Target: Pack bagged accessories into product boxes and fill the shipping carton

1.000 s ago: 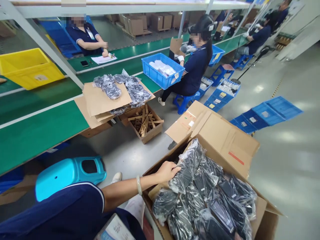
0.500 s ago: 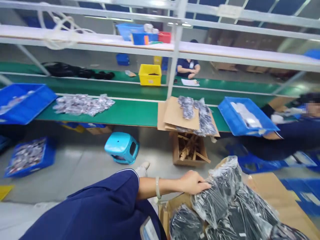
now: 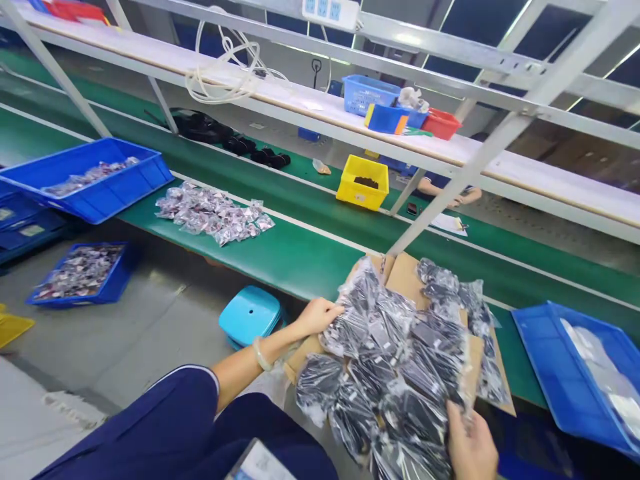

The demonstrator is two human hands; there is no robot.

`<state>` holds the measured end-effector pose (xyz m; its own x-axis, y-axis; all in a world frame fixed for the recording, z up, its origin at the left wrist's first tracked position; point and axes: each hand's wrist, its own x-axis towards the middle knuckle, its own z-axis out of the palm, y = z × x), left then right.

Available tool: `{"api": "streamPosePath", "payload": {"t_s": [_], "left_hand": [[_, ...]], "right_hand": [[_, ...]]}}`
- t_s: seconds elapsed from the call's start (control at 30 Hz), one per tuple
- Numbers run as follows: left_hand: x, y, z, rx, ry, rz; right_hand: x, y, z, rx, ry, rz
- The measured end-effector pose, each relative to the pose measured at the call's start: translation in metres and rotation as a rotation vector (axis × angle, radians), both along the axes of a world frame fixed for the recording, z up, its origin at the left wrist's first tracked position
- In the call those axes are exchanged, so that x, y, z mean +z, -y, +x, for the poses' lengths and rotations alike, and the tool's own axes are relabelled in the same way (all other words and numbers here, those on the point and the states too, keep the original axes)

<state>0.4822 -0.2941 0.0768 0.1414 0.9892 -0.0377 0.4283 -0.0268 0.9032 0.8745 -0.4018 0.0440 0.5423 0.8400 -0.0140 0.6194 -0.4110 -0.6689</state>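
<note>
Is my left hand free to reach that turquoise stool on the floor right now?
Probably not. The left hand grips the edge of a big armful of plastic-wrapped black packs, with the right hand under its other side. The turquoise stool sits just below with nothing between, but the hand is occupied.

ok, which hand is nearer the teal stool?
Left. The left hand grips the bundle of bags at its left edge, just right of the stool. The right hand holds the bundle's lower right, on the side away from it.
</note>
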Motion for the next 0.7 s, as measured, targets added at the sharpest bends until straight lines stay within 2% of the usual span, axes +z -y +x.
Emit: {"api": "streamPosePath", "payload": {"t_s": [0.1,0.2,0.3,0.4,0.5,0.57,0.63,0.7], "left_hand": [[-0.026,-0.06,-0.062,0.095,-0.028,-0.009],[-0.06,-0.117,-0.112,0.19,-0.051,-0.036],[-0.098,-0.172,-0.143,0.278,-0.068,-0.077],[-0.137,-0.215,-0.157,0.347,-0.071,-0.139],[-0.171,-0.238,-0.165,0.409,-0.055,-0.223],[-0.185,-0.241,-0.174,0.451,-0.041,-0.283],[-0.19,-0.237,-0.187,0.485,-0.036,-0.333],[-0.186,-0.231,-0.199,0.51,-0.045,-0.347]], "right_hand": [[-0.021,-0.107,-0.069,0.099,-0.101,0.061],[-0.055,-0.196,-0.12,0.194,-0.168,0.064],[-0.095,-0.268,-0.152,0.27,-0.236,0.045],[-0.129,-0.321,-0.17,0.307,-0.251,0.004],[-0.148,-0.353,-0.174,0.318,-0.224,-0.092],[-0.147,-0.358,-0.171,0.357,-0.226,-0.128],[-0.134,-0.348,-0.165,0.43,-0.248,-0.105],[-0.11,-0.321,-0.154,0.512,-0.28,-0.052]]}}
